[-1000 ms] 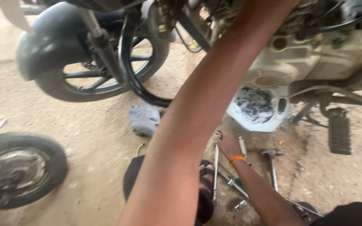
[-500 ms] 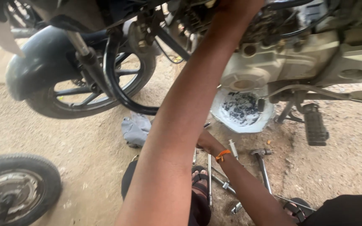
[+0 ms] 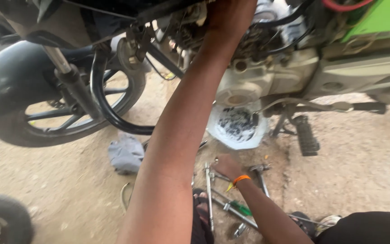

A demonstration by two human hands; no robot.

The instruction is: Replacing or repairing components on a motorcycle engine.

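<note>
My left arm stretches up the middle of the view, and my left hand (image 3: pixel 229 17) rests on the top of a motorcycle engine (image 3: pixel 249 77), its fingers hidden among cables and fins. My right hand (image 3: pixel 226 166), with an orange band at the wrist, lies low on the dirt among loose tools: a long metal rod (image 3: pixel 208 194), a hammer (image 3: pixel 261 174) and a green-handled screwdriver (image 3: pixel 241 208). I cannot tell whether it grips any of them. Just beyond that hand, a white pan (image 3: pixel 217 133) holding dark residue sits under the engine.
The motorcycle's front wheel (image 3: pixel 68 122) and fork stand at the left, a footpeg (image 3: pixel 306 135) at the right. A grey rag (image 3: pixel 125 153) lies on the dirt. Another wheel (image 3: pixel 1 221) shows at the bottom left. My sandalled foot (image 3: pixel 199 212) is beside the rod.
The view has tilted and moved closer to the engine. My left hand stays up on the engine, while my right hand has stayed down among the tools.
</note>
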